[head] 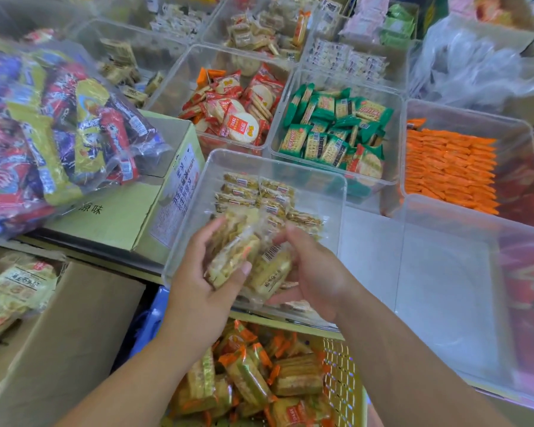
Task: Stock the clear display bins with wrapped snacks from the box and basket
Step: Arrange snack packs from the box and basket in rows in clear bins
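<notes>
Clear bin, centre frame: partly filled, rows at its far end. Basket, bottom centre: more stock. Left hand and right hand each grasp wrapped snacks over the bin's near end. Judged light, brittle, film slippery; hold by the flat faces, gently

Near clear bin: open from above, with bare floor along its right side, beside the stacked packets. The left hand and right hand, gripping held packets, fill its near half. A cardboard box carrying a snack bag blocks the left wall. The large bin to the right is open-topped, floor bare.
</notes>
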